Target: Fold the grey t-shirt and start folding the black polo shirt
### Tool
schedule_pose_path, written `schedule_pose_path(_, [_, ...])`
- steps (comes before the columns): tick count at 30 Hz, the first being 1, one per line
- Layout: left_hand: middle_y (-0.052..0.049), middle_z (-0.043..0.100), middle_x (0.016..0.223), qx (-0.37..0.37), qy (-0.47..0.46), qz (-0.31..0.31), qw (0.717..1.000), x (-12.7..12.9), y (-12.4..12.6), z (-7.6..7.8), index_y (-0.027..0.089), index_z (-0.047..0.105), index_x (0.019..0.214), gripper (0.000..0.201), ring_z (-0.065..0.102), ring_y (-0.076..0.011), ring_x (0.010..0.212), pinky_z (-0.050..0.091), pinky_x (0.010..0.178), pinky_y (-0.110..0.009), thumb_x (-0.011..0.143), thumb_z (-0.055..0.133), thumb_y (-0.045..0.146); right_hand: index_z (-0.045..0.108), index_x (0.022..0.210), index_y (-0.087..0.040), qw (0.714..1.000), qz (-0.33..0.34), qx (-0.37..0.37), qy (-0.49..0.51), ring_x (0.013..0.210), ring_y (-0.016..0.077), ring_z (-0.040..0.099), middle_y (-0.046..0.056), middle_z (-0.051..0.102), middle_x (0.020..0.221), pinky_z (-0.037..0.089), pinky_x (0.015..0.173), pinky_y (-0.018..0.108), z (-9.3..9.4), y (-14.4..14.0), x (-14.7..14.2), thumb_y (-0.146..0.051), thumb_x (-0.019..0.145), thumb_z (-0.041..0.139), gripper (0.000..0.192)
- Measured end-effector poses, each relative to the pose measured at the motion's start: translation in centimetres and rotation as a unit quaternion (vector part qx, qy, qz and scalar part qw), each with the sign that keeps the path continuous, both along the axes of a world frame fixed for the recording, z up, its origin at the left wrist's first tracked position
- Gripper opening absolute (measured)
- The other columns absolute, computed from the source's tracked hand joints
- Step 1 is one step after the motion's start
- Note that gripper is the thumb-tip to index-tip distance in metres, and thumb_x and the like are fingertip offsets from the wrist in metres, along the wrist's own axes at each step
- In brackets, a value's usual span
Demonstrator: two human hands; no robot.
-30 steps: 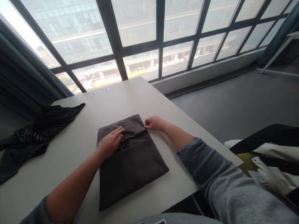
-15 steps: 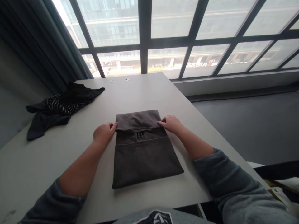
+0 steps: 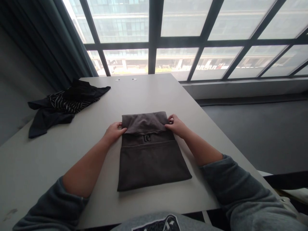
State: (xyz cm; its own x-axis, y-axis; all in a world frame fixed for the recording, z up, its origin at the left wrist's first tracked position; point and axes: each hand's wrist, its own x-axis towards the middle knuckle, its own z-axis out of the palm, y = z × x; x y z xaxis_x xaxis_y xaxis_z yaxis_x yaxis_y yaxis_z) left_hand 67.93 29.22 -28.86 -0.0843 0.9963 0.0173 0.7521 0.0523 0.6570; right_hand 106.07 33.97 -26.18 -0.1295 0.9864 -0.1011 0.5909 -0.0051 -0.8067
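Clothes (image 3: 78,93) lie left of and behind the garment (image 3: 152,163) on the table (image 3: 146,94).

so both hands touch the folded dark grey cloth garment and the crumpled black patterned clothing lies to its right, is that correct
Not quite: the head view shows the black patterned clothing left of the grey garment. The rest stands.

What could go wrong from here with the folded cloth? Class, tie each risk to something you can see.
The left hand and right hand hold the flap only at its sides, so its wrinkled middle might sag or crease.

An uneven pull between the hands could skew the cloth.

The lower fold's edge lies loose of both hands, so it may shift.
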Motion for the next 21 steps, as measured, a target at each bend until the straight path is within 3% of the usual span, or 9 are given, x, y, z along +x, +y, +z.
schedule_pose_path(3, [-0.011, 0.08, 0.112, -0.016, -0.041, -0.013, 0.999, 0.2, -0.2, -0.1, 0.019, 0.071, 0.108, 0.044, 0.073, -0.0323, 0.107, 0.055, 0.099, -0.042, 0.08, 0.067, 0.053, 0.052, 0.139, -0.028, 0.983, 0.016, -0.073, 0.168, 0.095, 0.025, 0.071, 0.006, 0.075, 0.114, 0.059, 0.084, 0.04, -0.2, 0.3, -0.1, -0.027, 0.069, 0.077, 0.074])
schedule_pose_path(5, [-0.011, 0.079, 0.112, 0.006, -0.062, -0.003, 0.998, 0.5, -0.3, -0.2, 0.021, 0.066, 0.105, 0.04, 0.073, -0.0322, 0.109, 0.056, 0.099, -0.043, 0.079, 0.069, 0.051, 0.058, 0.137, -0.027, 0.971, 0.046, -0.093, 0.217, 0.103, 0.0257, 0.07, 0.008, 0.072, 0.122, 0.059, 0.09, 0.041, -0.2, 0.7, 0.1, -0.026, 0.066, 0.078, 0.074])
schedule_pose_path(9, [-0.008, 0.078, 0.107, 0.034, -0.105, 0.029, 0.993, 1.2, -0.4, -0.3, 0.025, 0.051, 0.109, 0.041, 0.076, -0.0277, 0.101, 0.059, 0.09, -0.04, 0.079, 0.072, 0.042, 0.074, 0.123, -0.021, 0.973, 0.085, -0.095, 0.193, 0.106, 0.0254, 0.068, 0.009, 0.073, 0.121, 0.058, 0.094, 0.04, -0.1, 1.5, 0.7, -0.022, 0.065, 0.078, 0.058])
schedule_pose_path(14, [-0.011, 0.076, 0.113, 0.085, -0.131, 0.041, 0.987, 1.3, 0.4, -0.7, 0.026, 0.042, 0.114, 0.044, 0.079, -0.025, 0.092, 0.06, 0.083, -0.038, 0.082, 0.071, 0.032, 0.075, 0.13, -0.021, 0.988, 0.106, -0.038, 0.11, 0.091, 0.0234, 0.069, 0.005, 0.078, 0.104, 0.059, 0.085, 0.037, -0.3, 2.2, 0.3, -0.011, 0.066, 0.072, 0.066])
schedule_pose_path(17, [-0.012, 0.076, 0.116, 0.081, -0.189, 0.041, 0.978, 1.0, 1.5, -1.3, 0.025, 0.042, 0.119, 0.05, 0.079, -0.025, 0.094, 0.062, 0.085, -0.04, 0.081, 0.073, 0.029, 0.074, 0.132, -0.02, 0.987, 0.12, 0.027, 0.101, 0.096, 0.0233, 0.07, 0.005, 0.078, 0.112, 0.059, 0.091, 0.037, -0.8, 2.5, -0.2, -0.009, 0.068, 0.068, 0.065])
schedule_pose_path(21, [-0.015, 0.076, 0.122, 0.054, -0.306, 0.044, 0.95, 0.5, 2.7, -1.8, 0.022, 0.042, 0.139, 0.074, 0.078, -0.0278, 0.104, 0.062, 0.094, -0.046, 0.076, 0.079, 0.029, 0.071, 0.136, -0.022, 0.981, 0.132, 0.095, 0.11, 0.109, 0.0245, 0.069, 0.006, 0.075, 0.126, 0.056, 0.103, 0.04, -1.4, 2.7, -0.2, -0.013, 0.073, 0.068, 0.063])
